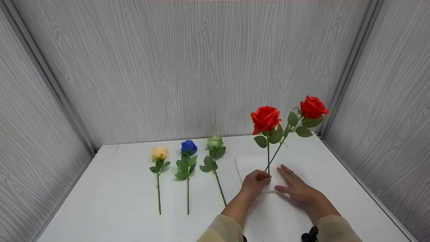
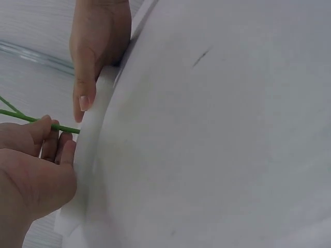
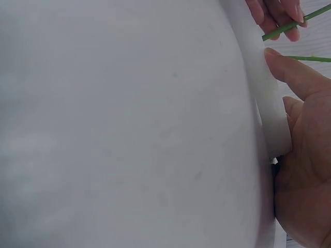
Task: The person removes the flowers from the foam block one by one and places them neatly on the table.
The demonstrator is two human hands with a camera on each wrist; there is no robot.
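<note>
Left hand is on the case, thumb and fingers pinching the front rose by its stem, red bloom up; and my right hand is spread wide, fingers extended, holding nothing, its thumb right by the edge of the white slab. Behind the front rose leans the second red one, the rear rose, tilting off to my right, stems crossing low down by the slab! Whether either stem end goes into anything, I can't tell. So the score as I judge it: two red blooms raised over the slab, one of them in my fingers, and three not taken up, the yellow rose, the blue rose and the green rose, lying side by side to my left, stems towards me. All of it plays out on a white bench, a short dark mark showing up close, with grey wood-grain panels rising behind and on both sides, metal strips at the corners.
</note>
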